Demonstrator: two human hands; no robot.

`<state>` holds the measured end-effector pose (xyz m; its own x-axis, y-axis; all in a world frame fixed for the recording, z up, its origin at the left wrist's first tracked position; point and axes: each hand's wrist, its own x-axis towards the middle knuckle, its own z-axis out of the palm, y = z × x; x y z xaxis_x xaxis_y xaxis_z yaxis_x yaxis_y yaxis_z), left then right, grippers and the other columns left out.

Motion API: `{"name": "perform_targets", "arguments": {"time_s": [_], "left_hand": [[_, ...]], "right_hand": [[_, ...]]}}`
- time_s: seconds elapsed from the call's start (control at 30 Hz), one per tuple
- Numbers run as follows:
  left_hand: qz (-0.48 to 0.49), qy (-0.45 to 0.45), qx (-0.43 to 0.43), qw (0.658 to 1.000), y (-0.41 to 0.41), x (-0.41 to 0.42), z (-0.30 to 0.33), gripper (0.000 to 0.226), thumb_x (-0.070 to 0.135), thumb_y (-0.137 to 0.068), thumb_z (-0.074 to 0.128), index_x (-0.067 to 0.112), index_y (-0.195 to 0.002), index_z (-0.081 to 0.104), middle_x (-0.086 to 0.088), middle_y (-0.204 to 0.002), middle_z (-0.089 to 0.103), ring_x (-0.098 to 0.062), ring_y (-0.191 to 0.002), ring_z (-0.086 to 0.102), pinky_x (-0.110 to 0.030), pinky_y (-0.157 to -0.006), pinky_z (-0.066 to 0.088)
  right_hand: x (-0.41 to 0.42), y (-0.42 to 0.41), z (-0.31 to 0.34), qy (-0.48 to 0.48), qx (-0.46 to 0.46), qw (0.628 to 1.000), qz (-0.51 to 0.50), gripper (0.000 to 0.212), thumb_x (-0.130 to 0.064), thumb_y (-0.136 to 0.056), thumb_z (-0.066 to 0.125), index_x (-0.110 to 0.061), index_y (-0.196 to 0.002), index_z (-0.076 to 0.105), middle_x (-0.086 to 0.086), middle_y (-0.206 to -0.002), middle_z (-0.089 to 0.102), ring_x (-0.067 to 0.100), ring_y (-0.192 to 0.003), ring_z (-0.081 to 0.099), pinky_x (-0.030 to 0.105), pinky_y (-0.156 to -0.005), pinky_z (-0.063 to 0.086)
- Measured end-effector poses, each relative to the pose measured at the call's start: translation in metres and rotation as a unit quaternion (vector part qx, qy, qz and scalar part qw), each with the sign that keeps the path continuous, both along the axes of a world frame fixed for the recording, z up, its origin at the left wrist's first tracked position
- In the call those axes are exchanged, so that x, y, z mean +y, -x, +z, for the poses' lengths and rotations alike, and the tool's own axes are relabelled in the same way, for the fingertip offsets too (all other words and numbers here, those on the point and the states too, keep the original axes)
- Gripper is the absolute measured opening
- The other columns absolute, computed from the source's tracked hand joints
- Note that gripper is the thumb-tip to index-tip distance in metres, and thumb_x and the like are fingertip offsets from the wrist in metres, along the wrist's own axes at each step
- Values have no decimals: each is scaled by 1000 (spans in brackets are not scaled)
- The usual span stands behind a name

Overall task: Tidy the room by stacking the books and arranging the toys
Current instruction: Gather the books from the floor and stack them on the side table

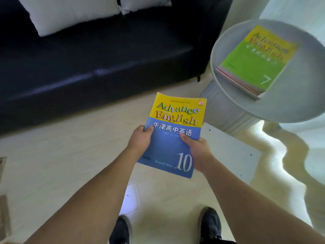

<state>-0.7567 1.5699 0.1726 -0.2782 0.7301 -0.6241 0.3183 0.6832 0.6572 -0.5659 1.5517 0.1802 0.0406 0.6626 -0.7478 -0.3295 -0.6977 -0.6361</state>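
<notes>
You're holding the blue-and-yellow "Advance with English" book 10 (pixel 171 136) in both hands, out in front of you above the floor (pixel 70 155), cover up and the right way round to read. Your left hand (pixel 140 139) is gripping the left edge, thumb on the cover, other fingers hidden beneath. Your right hand (pixel 197 150) is gripping the right edge the same way, thumb pressing the blue panel. Gripping both sides is likely keeping the thin paperback flat and level for setting down.

The stack of books (pixel 246 78) is sitting on the round white desk (pixel 299 106) ahead and to your right, well apart from the held book, with the green book 7 (pixel 253 64) lying on top, blurred. You're probably carrying book 10 there; squaring it to book 7 is the likely next concern. The dark sofa (pixel 88 67) with two white cushions (pixel 70 13) is at upper left. No toys are showing.
</notes>
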Motion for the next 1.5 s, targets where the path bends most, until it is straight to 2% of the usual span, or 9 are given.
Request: {"name": "perform_targets", "arguments": {"time_s": [0.27,0.5,0.67,0.93,1.07,1.17,1.27,1.4,1.5], "left_hand": [[-41,-7,9,999,-131,32,170,30,37,-103,48,12,-88,57,-3,-86,60,-18,-76,54,-33,-64,38],[-75,-23,43,996,-220,91,244,30,38,-95,49,11,-90,61,-8,-92,65,-32,-89,63,-41,-79,50],[-121,-32,69,990,-262,153,229,22,29,-84,47,10,-87,57,-13,-96,64,-36,-91,61,-43,-77,49],[-196,-37,98,975,-308,264,171,16,22,-98,47,9,-93,55,-6,-82,55,-28,-79,53,-34,-63,35],[-233,-52,91,967,-317,327,139,13,18,-101,46,10,-94,54,1,-75,50,-15,-64,46,-27,-54,34],[-250,-54,99,962,-318,354,105,15,21,-101,46,11,-97,57,-8,-86,59,-23,-72,53,-32,-60,40],[-244,-75,129,958,-319,358,74,20,25,-100,44,11,-102,58,-12,-97,63,-34,-89,60,-41,-76,49],[-267,-142,185,935,-320,353,58,22,23,-102,43,15,-113,61,-7,-106,59,-20,-82,49,-33,-75,39],[-292,-150,218,919,-317,347,54,33,23,-102,45,21,-132,57,-7,-117,53,-20,-91,50,-33,-84,41]], "right_hand": [[18,-128,165,21,-18,999,-24,12,-11,-87,71,-10,-99,72,13,-98,75,34,-89,72,51,-84,57],[58,-220,234,43,-144,987,62,21,1,-86,45,-13,-84,61,11,-87,64,26,-73,58,30,-64,46],[100,-255,223,60,-213,969,112,23,-4,-82,46,-3,-96,64,18,-92,68,33,-81,66,43,-70,56],[191,-281,182,45,-315,942,108,22,-7,-89,48,-4,-101,66,18,-103,67,37,-96,63,41,-81,51],[237,-279,145,52,-307,949,54,23,0,-86,48,-3,-102,65,15,-102,68,35,-93,64,37,-73,48],[258,-280,118,56,-297,953,25,18,2,-90,48,-11,-97,58,8,-96,61,29,-90,60,31,-71,43],[268,-278,90,84,-304,949,5,13,-7,-93,49,-11,-105,50,11,-114,58,31,-104,58,36,-84,48],[268,-269,76,86,-317,944,-36,14,-4,-94,47,-12,-105,45,10,-113,52,23,-92,50,31,-76,42],[263,-265,80,74,-347,935,-13,33,-3,-91,52,-9,-122,46,12,-122,49,30,-110,51,39,-91,45]]}}
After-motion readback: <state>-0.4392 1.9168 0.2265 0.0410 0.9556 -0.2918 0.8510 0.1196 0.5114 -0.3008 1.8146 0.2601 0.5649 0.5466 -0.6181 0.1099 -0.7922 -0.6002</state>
